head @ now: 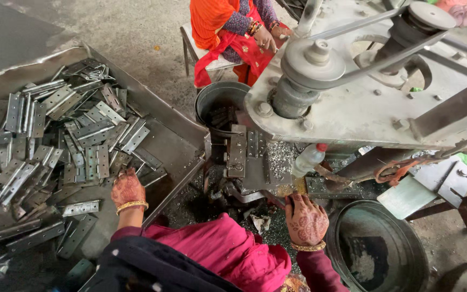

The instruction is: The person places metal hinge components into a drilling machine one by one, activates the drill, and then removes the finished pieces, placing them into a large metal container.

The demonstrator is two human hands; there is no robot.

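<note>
Reaching into the metal tray, your left hand lay palm-down, fingers curled onto the piled steel hinges, though a firm grip could not be told. Your right hand rested with fingers loosely spread and nothing visibly gripped at the machine bed, just beside a plastic bottle and above a round tub.
</note>
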